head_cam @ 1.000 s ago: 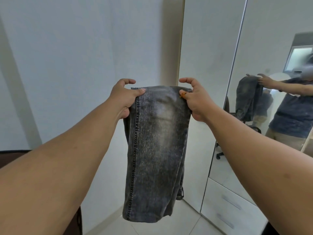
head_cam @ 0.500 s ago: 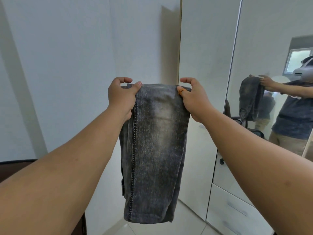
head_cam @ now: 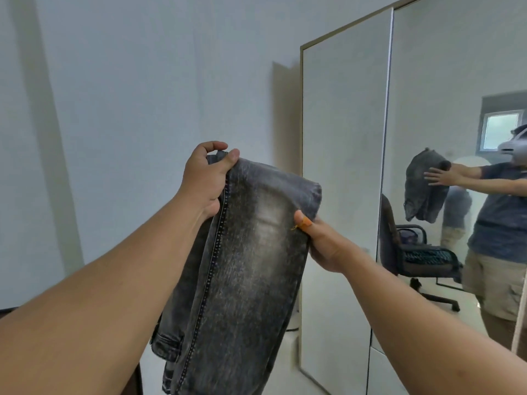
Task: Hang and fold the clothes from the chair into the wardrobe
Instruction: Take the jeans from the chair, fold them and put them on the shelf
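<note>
The person stands facing a pale wall with both arms stretched out, holding a pair of grey washed jeans up in the air, folded lengthwise and hanging down. The left hand pinches the upper corner of the fold, thumb pressed against curled fingers with the denim between them. The right hand sits lower on the opposite edge, its thumb (with an orange strip on it) clamped over the front of the cloth and its fingers hidden behind. The jeans hang tilted, the top edge sloping down toward the right hand. Just beside them stands the wardrobe, its doors closed, and its mirror door reflects an office chair.
</note>
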